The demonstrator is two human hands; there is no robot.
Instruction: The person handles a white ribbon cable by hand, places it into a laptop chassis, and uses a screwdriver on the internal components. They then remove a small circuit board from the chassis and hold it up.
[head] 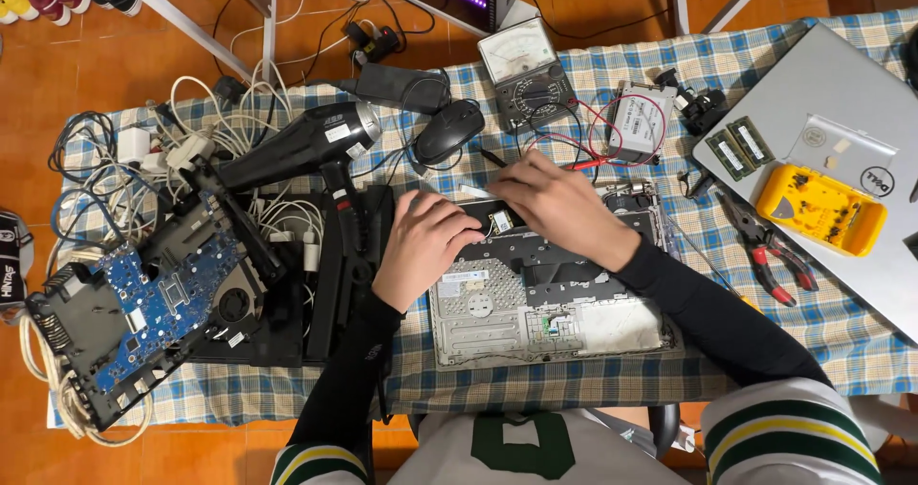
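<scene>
A blue circuit board (158, 303) lies far left, with a black hair dryer (301, 145) above it. The left hand (421, 246) is curled on the open laptop base (545, 303) in the middle. The right hand (559, 208) pinches a small card (502, 221) at its top edge. Red pliers (775, 255) and a yellow box (822, 208) lie right.
</scene>
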